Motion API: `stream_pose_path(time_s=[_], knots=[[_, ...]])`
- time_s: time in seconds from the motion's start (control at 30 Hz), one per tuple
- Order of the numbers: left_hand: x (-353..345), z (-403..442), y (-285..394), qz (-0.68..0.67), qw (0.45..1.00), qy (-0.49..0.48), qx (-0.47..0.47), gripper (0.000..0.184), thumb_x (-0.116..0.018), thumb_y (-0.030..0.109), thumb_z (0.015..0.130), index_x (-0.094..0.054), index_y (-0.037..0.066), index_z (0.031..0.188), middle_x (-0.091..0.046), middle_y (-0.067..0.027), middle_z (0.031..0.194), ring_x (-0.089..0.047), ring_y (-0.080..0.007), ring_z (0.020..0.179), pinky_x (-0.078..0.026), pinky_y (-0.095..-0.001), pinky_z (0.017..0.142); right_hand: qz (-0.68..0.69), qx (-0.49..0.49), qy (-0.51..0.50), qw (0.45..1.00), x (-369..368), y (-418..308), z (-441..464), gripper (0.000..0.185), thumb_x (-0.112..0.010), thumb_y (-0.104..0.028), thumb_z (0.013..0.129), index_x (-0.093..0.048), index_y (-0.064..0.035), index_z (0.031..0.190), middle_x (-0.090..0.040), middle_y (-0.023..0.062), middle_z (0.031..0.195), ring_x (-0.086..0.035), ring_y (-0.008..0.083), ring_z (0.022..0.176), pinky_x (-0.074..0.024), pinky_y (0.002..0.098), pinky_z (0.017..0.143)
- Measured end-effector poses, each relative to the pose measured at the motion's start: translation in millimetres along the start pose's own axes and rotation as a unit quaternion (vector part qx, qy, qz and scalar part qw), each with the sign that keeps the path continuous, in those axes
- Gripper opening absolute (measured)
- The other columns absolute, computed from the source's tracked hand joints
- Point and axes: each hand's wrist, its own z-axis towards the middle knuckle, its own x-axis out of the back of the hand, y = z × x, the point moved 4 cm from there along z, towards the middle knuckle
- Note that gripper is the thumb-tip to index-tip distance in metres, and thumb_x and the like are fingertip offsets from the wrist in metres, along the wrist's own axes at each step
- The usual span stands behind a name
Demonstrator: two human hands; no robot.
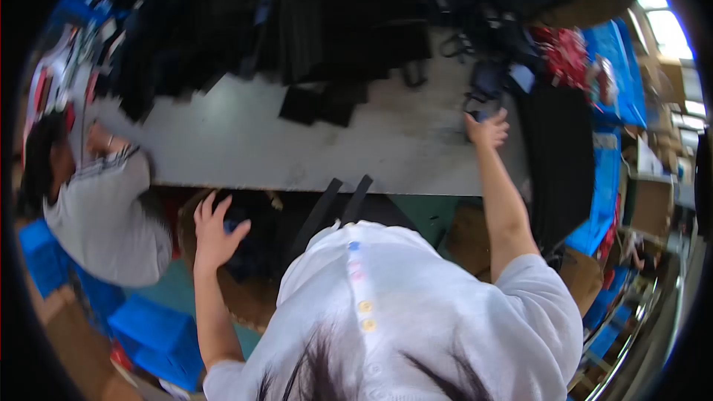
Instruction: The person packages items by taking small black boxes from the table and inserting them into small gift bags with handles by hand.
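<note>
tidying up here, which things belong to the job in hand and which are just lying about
Seemingly in the job:
small dark item by the right hand
black pieces on the table

Probably just lying about:
blue crates at left
red shiny bundle

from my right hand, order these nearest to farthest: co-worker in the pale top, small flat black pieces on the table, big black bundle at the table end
From the right hand:
1. big black bundle, just to its right
2. small flat black pieces, to its left, mid-table
3. co-worker, at the far left
</note>
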Motion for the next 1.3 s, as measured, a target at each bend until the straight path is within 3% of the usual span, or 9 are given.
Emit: stream_pose_path(time_s=[0.13,0.27,0.43,0.53,0.83,1.03,1.17,1.23,1.3], knots=[[-9.5,13.5,42.6,-0.228,0.971,0.055,-0.053,0.054,-0.077,0.026,0.072,-0.060,-0.002,0.115,-0.060,-0.0208,0.118,-0.054,-0.0356,0.113,-0.042,-0.0402,0.098,-0.001,0.025,-0.138,0.990,12.9,19.1,-1.7,0.107,-0.080,-0.050,0.063,-0.018,-0.0169,0.143,-0.050,0.0244,0.128,-0.054,0.0401,0.116,-0.0435,0.0498,0.096],[-81.4,50.9,110.4,-0.420,0.903,-0.074,-0.056,0.102,-0.082,0.040,0.067,-0.028,-0.007,0.141,-0.032,-0.0296,0.143,-0.040,-0.0369,0.130,-0.033,-0.0400,0.108,0.435,0.307,-0.408,0.742,72.3,-72.6,-135.0,0.112,-0.081,-0.016,0.060,-0.013,-0.0126,0.149,-0.043,0.0229,0.136,-0.051,0.0306,0.117,-0.0409,0.0421,0.099],[-78.2,71.2,140.3,-0.618,0.782,-0.033,-0.069,0.121,-0.086,0.032,0.062,-0.008,0.000,0.148,-0.027,-0.0218,0.148,-0.032,-0.0322,0.135,-0.033,-0.0390,0.108,0.331,0.587,-0.435,0.597,149.6,-160.0,-263.5,0.110,-0.080,-0.013,0.059,-0.016,-0.0139,0.149,-0.041,0.0149,0.141,-0.045,0.0311,0.125,-0.0340,0.0411,0.106],[-75.4,70.8,119.9,-0.577,0.803,0.095,-0.112,0.125,-0.085,0.029,0.059,-0.002,0.000,0.148,-0.031,-0.0227,0.145,-0.034,-0.0336,0.133,-0.032,-0.0387,0.108,0.451,0.462,-0.579,0.498,149.1,-185.5,-256.4,0.091,-0.074,-0.012,0.067,-0.028,-0.0114,0.146,-0.044,0.0125,0.139,-0.046,0.0284,0.125,-0.0369,0.0405,0.105],[-55.9,73.1,98.7,-0.441,0.848,0.257,-0.143,0.125,-0.085,0.018,0.056,-0.002,0.004,0.149,-0.036,-0.0201,0.140,-0.035,-0.0372,0.131,-0.032,-0.0418,0.108,0.453,0.688,-0.115,0.555,184.0,-256.2,-311.2,0.026,-0.056,0.004,0.080,-0.064,-0.0016,0.104,-0.067,0.0112,0.090,-0.064,0.0162,0.080,-0.0503,0.0286,0.076],[-40.4,91.7,84.9,-0.560,0.764,0.286,-0.141,0.127,-0.087,0.015,0.058,0.001,0.006,0.150,-0.031,-0.0184,0.144,-0.038,-0.0314,0.131,-0.032,-0.0404,0.108,0.475,0.193,-0.615,0.599,125.8,-278.4,-287.1,0.032,-0.050,-0.033,0.098,-0.058,-0.0052,0.113,-0.060,0.0049,0.105,-0.055,0.0105,0.092,-0.0437,0.0271,0.082],[-9.5,109.9,70.2,-0.485,0.819,0.187,-0.244,0.113,-0.087,0.017,0.061,-0.017,0.008,0.149,-0.025,-0.0149,0.151,-0.027,-0.0294,0.139,-0.024,-0.0403,0.113,0.518,0.070,-0.676,0.520,104.6,-271.5,-278.0,0.037,-0.050,-0.033,0.098,-0.056,-0.0043,0.121,-0.061,0.0029,0.114,-0.057,0.0144,0.104,-0.0450,0.0271,0.089],[-8.9,130.2,31.0,-0.690,0.690,-0.006,-0.218,0.074,-0.081,0.013,0.068,-0.049,0.005,0.134,-0.032,-0.0107,0.149,-0.031,-0.0254,0.138,-0.029,-0.0406,0.111,0.521,0.149,-0.646,0.538,96.0,-270.8,-251.7,0.041,-0.051,-0.035,0.097,-0.057,-0.0029,0.120,-0.062,0.0050,0.110,-0.059,0.0152,0.102,-0.0472,0.0297,0.090],[-7.4,174.4,-18.5,-0.497,0.858,0.040,-0.119,0.050,-0.069,0.001,0.069,-0.060,0.004,0.118,-0.039,-0.0113,0.143,-0.037,-0.0290,0.133,-0.035,-0.0412,0.107,0.525,0.083,-0.616,0.581,76.9,-252.7,-226.7,0.044,-0.049,-0.041,0.096,-0.056,-0.0040,0.120,-0.065,0.0096,0.111,-0.064,0.0216,0.096,-0.0530,0.0346,0.084]])
